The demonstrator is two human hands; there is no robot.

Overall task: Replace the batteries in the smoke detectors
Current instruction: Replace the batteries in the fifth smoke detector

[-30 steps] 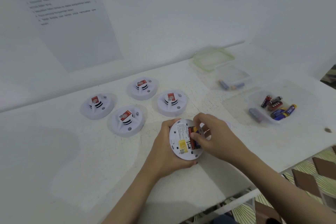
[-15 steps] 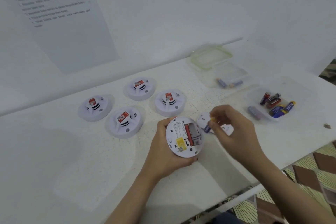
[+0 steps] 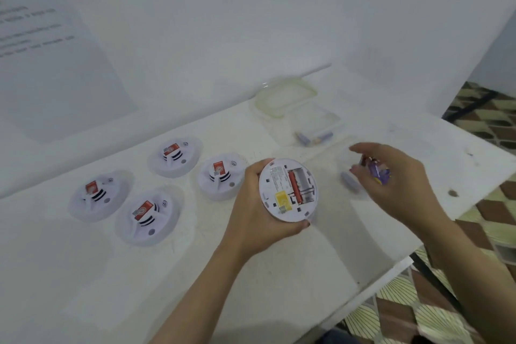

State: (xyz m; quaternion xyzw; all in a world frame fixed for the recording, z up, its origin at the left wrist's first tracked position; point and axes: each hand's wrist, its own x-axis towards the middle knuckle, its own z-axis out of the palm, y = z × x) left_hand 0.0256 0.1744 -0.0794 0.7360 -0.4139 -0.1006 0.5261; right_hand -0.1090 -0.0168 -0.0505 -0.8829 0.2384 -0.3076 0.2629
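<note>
Purple battery (image 3: 378,173): pulled from bay within the last second, now held in curled right hand (image 3: 399,187) at centre right, clear of smoke detector (image 3: 287,190) gripped back-up in left hand (image 3: 251,209) over worktop (image 3: 195,274) centre. Leaves one red battery (image 3: 291,186) seated, so removal judged half done. Cannot make out what lies behind the motion-blurred right hand.

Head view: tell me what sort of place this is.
Likely a staged work bench, not a lived-in room: a printed instruction sheet on the white wall, smoke detectors laid out on a white table, and a clear tub of batteries.
</note>
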